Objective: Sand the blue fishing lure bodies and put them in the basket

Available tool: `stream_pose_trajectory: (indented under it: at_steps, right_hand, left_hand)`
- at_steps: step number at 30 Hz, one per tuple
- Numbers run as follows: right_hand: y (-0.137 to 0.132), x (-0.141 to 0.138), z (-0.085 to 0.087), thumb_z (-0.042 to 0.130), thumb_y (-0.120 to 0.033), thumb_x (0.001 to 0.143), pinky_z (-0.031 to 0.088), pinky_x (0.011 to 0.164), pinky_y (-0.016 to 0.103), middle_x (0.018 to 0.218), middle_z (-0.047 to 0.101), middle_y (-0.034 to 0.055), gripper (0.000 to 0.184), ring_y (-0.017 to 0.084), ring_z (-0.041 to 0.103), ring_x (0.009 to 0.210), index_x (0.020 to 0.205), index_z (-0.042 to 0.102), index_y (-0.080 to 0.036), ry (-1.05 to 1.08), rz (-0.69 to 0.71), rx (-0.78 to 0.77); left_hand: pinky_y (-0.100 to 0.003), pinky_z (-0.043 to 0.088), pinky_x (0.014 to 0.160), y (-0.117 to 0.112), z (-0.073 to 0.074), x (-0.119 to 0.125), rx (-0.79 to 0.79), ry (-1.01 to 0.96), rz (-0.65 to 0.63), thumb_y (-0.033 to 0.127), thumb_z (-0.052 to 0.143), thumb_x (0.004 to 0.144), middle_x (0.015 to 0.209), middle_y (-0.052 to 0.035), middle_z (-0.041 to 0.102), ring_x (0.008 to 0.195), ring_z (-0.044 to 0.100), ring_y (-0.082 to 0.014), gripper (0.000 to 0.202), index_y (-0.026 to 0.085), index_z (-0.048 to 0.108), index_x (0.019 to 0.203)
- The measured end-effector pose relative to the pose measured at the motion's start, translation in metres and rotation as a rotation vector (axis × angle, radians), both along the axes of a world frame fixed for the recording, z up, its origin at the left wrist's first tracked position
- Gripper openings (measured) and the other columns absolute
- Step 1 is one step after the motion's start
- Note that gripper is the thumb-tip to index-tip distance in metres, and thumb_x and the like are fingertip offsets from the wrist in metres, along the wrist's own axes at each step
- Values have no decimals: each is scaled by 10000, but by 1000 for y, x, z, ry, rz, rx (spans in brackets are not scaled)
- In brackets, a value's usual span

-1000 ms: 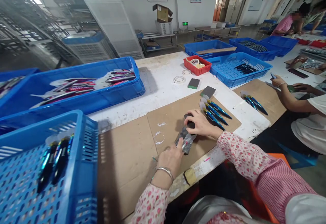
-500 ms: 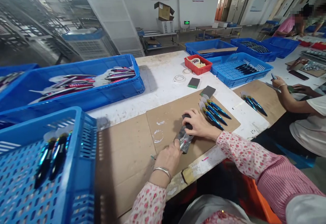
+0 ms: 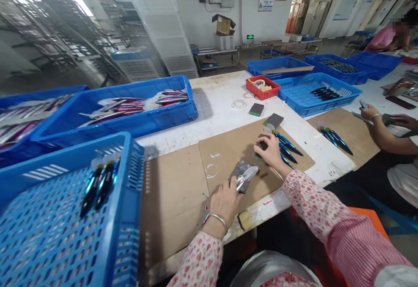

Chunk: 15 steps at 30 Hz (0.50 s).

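Note:
My left hand [image 3: 225, 197] is closed round a fishing lure [image 3: 241, 184], whose clear plastic lip points to the upper right. Beneath the lure lies a dark grey sanding sheet [image 3: 242, 168] on brown cardboard [image 3: 183, 178]. A dark sanding block [image 3: 261, 144] is gripped by my right hand [image 3: 272, 150], slightly above or on the cardboard; I cannot tell which. Several shiny blue-black lures [image 3: 289, 144] with clear lips lie just right of that hand, partly hidden by it. Another sanding block [image 3: 274, 120] rests behind them.
At left stands a light blue perforated basket [image 3: 130, 169] holding lures; behind it is a dark blue crate [image 3: 156, 123] of pink and silver lures. Tape rolls [image 3: 239, 103], a green-edged block [image 3: 256, 109], a red tray [image 3: 271, 93] and another basket [image 3: 300, 109] stand farther back. A co-worker's hands [image 3: 372, 112] work at right.
My right hand has moved away from the lure in my left hand, carrying the sanding block right toward the blue-black lures. The lure's clear lip is now uncovered. The view has shifted left.

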State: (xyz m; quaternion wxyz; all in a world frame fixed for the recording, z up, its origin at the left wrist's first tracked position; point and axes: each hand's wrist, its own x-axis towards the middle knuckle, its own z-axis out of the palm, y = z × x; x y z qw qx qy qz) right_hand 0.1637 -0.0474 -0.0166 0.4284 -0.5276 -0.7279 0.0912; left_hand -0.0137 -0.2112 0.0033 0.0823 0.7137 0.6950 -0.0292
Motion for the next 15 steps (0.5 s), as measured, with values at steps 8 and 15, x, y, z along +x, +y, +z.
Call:
stream_pose_trajectory:
  at_steps: [8,15]
  right_hand:
    - [-4,-6,-21,604,-454,806,348,988,469,1138,544,109,276,299,488,1113,894,692,-208,-108,183,142]
    - [-24,-36,-22,555,-459,841,380,975,479,1199,509,105,276,312,439,1115,905,696,-230,-283,420,245]
  left_hand:
    - [-327,500,823,5,70,-18,298,-475,101,421,548,861,1092,-75,589,967,603,-201,398,225,502,1205]
    - [-281,509,646,51,130,-158,559,-682,589,520,641,772,857,-18,676,631,632,-134,598,184,471,1236]
